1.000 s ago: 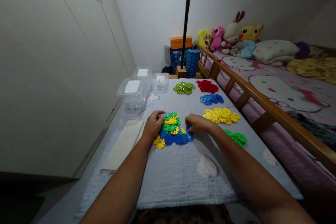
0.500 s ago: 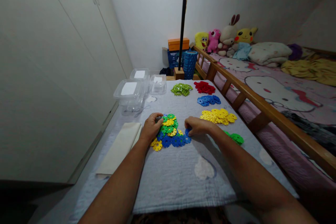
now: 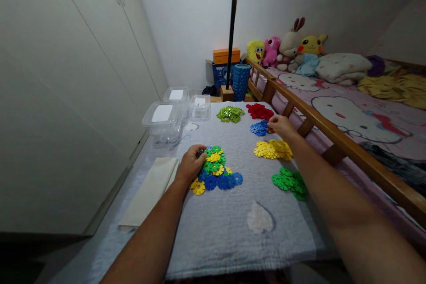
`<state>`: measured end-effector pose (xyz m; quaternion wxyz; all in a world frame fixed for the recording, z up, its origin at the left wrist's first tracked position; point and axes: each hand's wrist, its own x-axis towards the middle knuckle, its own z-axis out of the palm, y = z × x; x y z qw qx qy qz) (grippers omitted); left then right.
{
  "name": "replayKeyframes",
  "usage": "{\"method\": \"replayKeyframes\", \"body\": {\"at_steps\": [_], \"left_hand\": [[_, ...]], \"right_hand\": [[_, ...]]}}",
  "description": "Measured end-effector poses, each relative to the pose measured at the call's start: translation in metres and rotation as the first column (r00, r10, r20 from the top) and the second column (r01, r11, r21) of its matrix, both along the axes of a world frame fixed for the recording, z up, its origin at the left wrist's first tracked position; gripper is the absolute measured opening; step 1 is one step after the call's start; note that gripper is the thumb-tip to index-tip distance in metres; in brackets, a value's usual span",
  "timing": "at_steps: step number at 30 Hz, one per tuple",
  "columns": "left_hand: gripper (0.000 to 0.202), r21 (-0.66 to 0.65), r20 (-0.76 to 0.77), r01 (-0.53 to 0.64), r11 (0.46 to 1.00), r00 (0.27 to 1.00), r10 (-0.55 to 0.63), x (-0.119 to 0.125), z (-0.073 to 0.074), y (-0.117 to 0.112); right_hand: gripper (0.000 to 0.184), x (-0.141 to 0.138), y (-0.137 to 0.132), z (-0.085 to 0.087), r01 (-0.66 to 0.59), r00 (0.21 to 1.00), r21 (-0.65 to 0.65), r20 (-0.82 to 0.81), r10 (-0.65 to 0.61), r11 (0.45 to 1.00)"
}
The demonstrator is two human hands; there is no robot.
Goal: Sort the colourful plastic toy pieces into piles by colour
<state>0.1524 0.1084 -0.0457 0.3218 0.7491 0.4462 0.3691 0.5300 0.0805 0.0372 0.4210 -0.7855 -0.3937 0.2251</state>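
Note:
A mixed heap of green, yellow and blue flower-shaped plastic discs [image 3: 216, 168] lies in the middle of a pale blue quilt [image 3: 233, 226]. My left hand [image 3: 191, 163] rests curled at the heap's left edge, fingertips on the discs. My right hand [image 3: 281, 125] reaches far right, fingers closed over the blue pile [image 3: 260, 128]. Sorted piles lie around it: red [image 3: 259, 111], lime green [image 3: 230, 113], yellow [image 3: 271, 149], dark green [image 3: 289, 182].
Clear lidded plastic boxes [image 3: 164, 120] stand at the quilt's far left. A folded cream cloth [image 3: 149, 191] lies on the left. A wooden bed rail [image 3: 333, 137] runs along the right, with soft toys [image 3: 286, 46] behind. A black pole [image 3: 231, 26] stands at the back.
My right hand has left the mixed heap and moved up and right to the blue pile. The left hand has stayed at the heap's left edge.

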Motion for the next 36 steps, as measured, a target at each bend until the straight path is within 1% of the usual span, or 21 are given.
{"method": "replayKeyframes", "body": {"at_steps": [2,3,4,6,8,11,15,18,20,22,24,25,27,29,30,32,33,35,36], "left_hand": [[0.027,0.000,-0.002,0.000,1.000,1.000,0.000,0.000,0.001,0.000],[0.026,0.000,-0.003,0.000,1.000,1.000,0.000,0.000,0.002,-0.001],[0.026,0.000,-0.006,0.001,1.000,1.000,-0.001,0.000,0.003,-0.001],[0.026,0.004,-0.012,0.002,1.000,1.000,-0.002,0.000,0.004,-0.002],[0.025,0.011,-0.018,0.003,1.000,1.000,-0.003,0.000,0.005,-0.002],[0.025,0.014,-0.023,0.004,1.000,1.000,-0.004,0.000,0.007,-0.003],[0.024,0.008,-0.022,0.006,1.000,1.000,-0.006,0.000,0.009,-0.003],[0.024,0.005,-0.019,0.006,1.000,1.000,-0.006,0.000,0.010,-0.004],[0.024,0.007,-0.021,0.009,1.000,1.000,-0.009,0.000,0.010,-0.003],[0.024,0.011,-0.022,0.011,1.000,1.000,-0.011,0.001,0.010,-0.003],[0.024,0.018,-0.017,0.009,1.000,1.000,-0.008,0.001,0.009,-0.003],[0.024,0.024,-0.011,0.005,1.000,1.000,-0.005,0.001,0.009,-0.003],[0.024,0.041,-0.002,-0.005,0.999,1.000,0.005,0.000,0.008,-0.003],[0.025,0.059,-0.008,-0.015,0.998,1.000,0.016,0.000,0.008,-0.003],[0.025,0.068,-0.019,-0.018,0.998,1.000,0.019,0.000,0.008,-0.003],[0.025,0.095,-0.061,-0.020,0.995,0.998,0.026,-0.001,0.009,-0.004],[0.025,0.114,-0.091,-0.019,0.993,0.995,0.030,-0.001,0.010,-0.004],[0.025,0.161,-0.163,-0.015,0.987,0.986,0.041,-0.001,0.012,-0.005],[0.025,0.185,-0.203,-0.010,0.983,0.978,0.048,-0.001,0.013,-0.005]], "right_hand": [[0.009,0.022,0.008,-0.006,0.174,0.984,0.010,0.045,-0.174,0.985],[0.010,0.030,0.011,-0.009,0.232,0.968,0.005,0.097,-0.231,0.973],[0.012,0.036,0.013,-0.012,0.272,0.949,-0.002,0.166,-0.268,0.962],[0.014,0.043,0.016,-0.017,0.310,0.903,-0.015,0.319,-0.289,0.951],[0.016,0.046,0.019,-0.022,0.311,0.858,-0.034,0.440,-0.265,0.950],[0.022,0.044,0.022,-0.028,0.271,0.816,-0.070,0.545,-0.191,0.960],[0.024,0.040,0.022,-0.037,0.169,0.784,-0.126,0.618,-0.056,0.977],[0.025,0.039,0.017,-0.038,0.133,0.771,-0.136,0.636,-0.017,0.982],[0.026,0.036,0.013,-0.035,0.129,0.777,-0.097,0.629,-0.040,0.987],[0.025,0.030,0.007,-0.028,0.128,0.795,-0.026,0.601,-0.087,0.991],[0.021,0.016,0.000,-0.021,0.108,0.829,0.061,0.546,-0.123,0.992],[0.019,0.006,-0.004,-0.017,0.080,0.853,0.102,0.508,-0.121,0.992],[0.014,-0.021,-0.015,-0.011,-0.020,0.906,0.158,0.420,-0.049,0.987],[0.012,-0.056,-0.029,-0.008,-0.190,0.932,0.147,0.337,0.131,0.971],[0.011,-0.074,-0.036,-0.009,-0.292,0.919,0.107,0.308,0.247,0.950],[0.012,-0.110,-0.052,-0.011,-0.494,0.837,0.012,0.276,0.472,0.869],[0.011,-0.125,-0.060,-0.014,-0.561,0.790,-0.038,0.273,0.549,0.827],[0.011,-0.147,-0.073,-0.020,-0.627,0.713,-0.114,0.314,0.627,0.770],[0.013,-0.154,-0.078,-0.023,-0.645,0.682,-0.143,0.337,0.650,0.751]]}}
